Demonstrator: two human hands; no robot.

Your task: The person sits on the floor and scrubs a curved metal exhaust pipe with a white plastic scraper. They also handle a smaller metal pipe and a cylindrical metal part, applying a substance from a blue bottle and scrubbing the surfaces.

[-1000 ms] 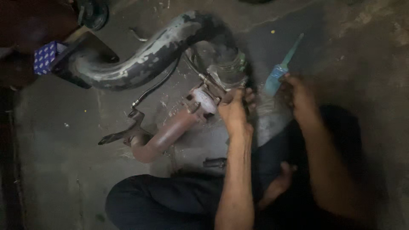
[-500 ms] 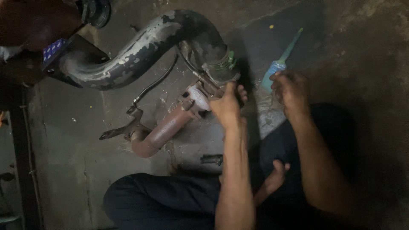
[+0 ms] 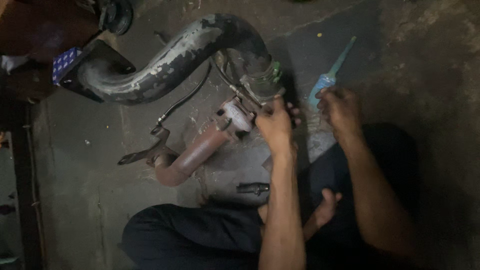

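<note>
Pipe joint gripped by left hand; right hand closed on blue brush beside it; joint looks assembled, coating unclear.

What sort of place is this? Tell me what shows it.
Probably a vehicle repair workshop floor: a large curved black metal pipe joined to a rusty brown elbow pipe, lying on stained grey concrete floor.

Fingers of the left hand hidden behind the pipe joint; blue tool's lower end under the right hand.
</note>
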